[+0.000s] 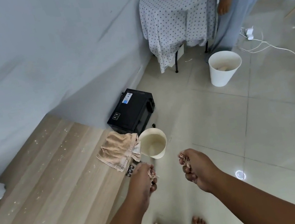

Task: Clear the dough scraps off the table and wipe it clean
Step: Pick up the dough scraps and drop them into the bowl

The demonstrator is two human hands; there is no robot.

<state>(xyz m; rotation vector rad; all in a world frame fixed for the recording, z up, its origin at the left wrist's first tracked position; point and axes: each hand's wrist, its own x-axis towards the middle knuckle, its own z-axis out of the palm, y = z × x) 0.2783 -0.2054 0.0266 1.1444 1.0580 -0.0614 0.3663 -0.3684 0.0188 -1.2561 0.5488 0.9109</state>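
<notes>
Both the left hand and the right hand curl tight around clumps of pale dough scraps, carried off the light wooden table, probably to bin them. The crumpled peach cloth waits at the table's corner beside a small cream bucket, likely kept ready for wiping the flour-speckled top.

This looks like a room in a home: a glossy tiled floor, plain pale walls, and a small round table draped in a polka-dot cloth by the far wall. A charger and white cable trail across the tiles beside a white wastebasket.
</notes>
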